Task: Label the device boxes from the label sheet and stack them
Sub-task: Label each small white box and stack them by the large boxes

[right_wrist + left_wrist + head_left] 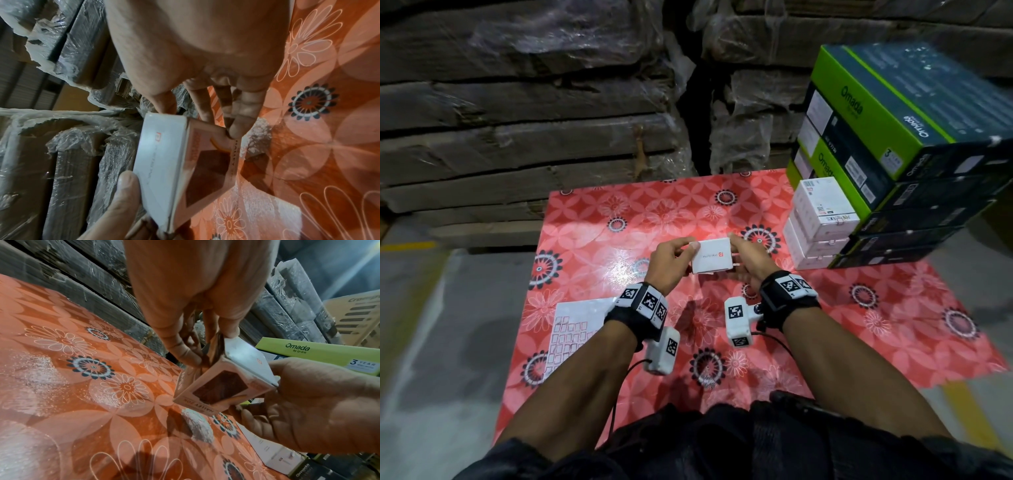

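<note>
A small white device box (711, 257) (224, 382) (185, 164) is held above the red floral table (619, 219), gripped at both ends. My left hand (673, 262) (193, 321) pinches its left end with thumb on top and fingers below. My right hand (748, 260) (205, 73) holds its right end the same way. The label sheet (571, 335), white with rows of small labels, lies flat at the near left, partly under my left forearm. A stack of white device boxes (820, 219) stands at the right of the table.
Tall green and dark Omada boxes (900, 137) are stacked behind the white stack at the far right. Plastic-wrapped flat cartons (534, 120) wall off the far side of the table. Grey floor surrounds the table edges.
</note>
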Demonstrator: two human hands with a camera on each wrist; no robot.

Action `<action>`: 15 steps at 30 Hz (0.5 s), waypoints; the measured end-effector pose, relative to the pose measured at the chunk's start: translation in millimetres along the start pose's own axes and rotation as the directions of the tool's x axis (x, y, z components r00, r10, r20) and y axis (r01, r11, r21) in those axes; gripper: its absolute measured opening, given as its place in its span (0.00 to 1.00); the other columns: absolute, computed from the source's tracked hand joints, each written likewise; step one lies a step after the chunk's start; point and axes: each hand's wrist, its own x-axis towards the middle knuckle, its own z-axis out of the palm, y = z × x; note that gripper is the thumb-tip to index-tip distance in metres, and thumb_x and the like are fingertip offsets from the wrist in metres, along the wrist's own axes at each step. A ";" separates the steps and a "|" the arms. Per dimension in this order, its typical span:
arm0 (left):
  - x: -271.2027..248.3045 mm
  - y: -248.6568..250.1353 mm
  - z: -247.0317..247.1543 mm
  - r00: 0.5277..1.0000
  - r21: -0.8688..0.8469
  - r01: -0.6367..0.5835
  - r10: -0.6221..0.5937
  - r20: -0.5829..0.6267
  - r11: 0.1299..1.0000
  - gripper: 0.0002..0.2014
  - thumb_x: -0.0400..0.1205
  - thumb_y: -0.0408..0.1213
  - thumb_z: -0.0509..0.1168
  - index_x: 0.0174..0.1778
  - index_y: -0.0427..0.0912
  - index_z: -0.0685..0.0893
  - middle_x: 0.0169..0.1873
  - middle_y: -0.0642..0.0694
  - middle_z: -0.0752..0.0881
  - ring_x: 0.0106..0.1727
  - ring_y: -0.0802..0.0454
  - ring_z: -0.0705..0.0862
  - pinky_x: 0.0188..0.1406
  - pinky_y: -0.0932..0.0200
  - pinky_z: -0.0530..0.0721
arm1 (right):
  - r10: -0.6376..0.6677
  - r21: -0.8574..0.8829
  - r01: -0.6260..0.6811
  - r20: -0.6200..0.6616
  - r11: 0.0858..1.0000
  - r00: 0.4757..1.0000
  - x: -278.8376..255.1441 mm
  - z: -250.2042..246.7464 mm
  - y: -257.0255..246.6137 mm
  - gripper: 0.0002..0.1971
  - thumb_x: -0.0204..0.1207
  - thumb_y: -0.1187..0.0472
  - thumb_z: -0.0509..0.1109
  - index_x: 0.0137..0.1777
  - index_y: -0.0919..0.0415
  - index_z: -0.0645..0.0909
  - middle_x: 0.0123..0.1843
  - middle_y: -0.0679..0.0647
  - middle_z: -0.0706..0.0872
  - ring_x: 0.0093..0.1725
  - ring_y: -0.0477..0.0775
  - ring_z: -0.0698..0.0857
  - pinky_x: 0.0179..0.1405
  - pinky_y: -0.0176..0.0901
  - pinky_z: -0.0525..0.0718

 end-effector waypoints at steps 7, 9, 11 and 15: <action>-1.4 1.3 -2.1 1.000 0.029 0.005 -0.004 -0.012 1.000 0.10 0.86 0.40 0.64 0.58 0.43 0.86 0.37 0.49 0.87 0.32 0.59 0.83 0.28 0.68 0.79 | 0.001 -0.026 -0.001 0.011 1.000 1.000 -2.9 0.1 -0.9 0.19 0.85 0.51 0.64 0.61 0.67 0.84 0.56 0.64 0.90 0.54 0.66 0.90 0.51 0.58 0.90; -0.7 -2.8 -2.8 1.000 0.060 0.008 -0.008 -0.009 0.998 0.13 0.85 0.41 0.64 0.63 0.41 0.85 0.43 0.47 0.86 0.41 0.54 0.84 0.36 0.63 0.82 | -0.005 -0.021 0.005 0.025 1.000 1.000 -4.1 0.3 -0.8 0.17 0.85 0.54 0.65 0.61 0.67 0.84 0.54 0.63 0.90 0.51 0.63 0.90 0.49 0.57 0.90; -1.9 -6.0 -2.5 1.000 0.110 0.014 -0.014 0.003 0.994 0.15 0.84 0.38 0.65 0.66 0.39 0.83 0.50 0.47 0.85 0.51 0.51 0.83 0.49 0.56 0.83 | -0.022 -0.038 0.023 0.036 0.999 0.999 -3.1 0.2 1.0 0.14 0.84 0.59 0.65 0.62 0.66 0.85 0.55 0.60 0.91 0.52 0.61 0.90 0.50 0.54 0.90; -9.6 -11.4 2.5 0.996 0.086 0.083 -0.086 0.028 0.993 0.16 0.82 0.29 0.64 0.67 0.35 0.80 0.57 0.45 0.83 0.57 0.50 0.81 0.55 0.58 0.81 | -0.095 -0.075 0.101 0.084 0.992 0.992 -3.4 5.0 5.7 0.17 0.83 0.66 0.62 0.70 0.62 0.81 0.60 0.60 0.90 0.52 0.57 0.89 0.43 0.46 0.87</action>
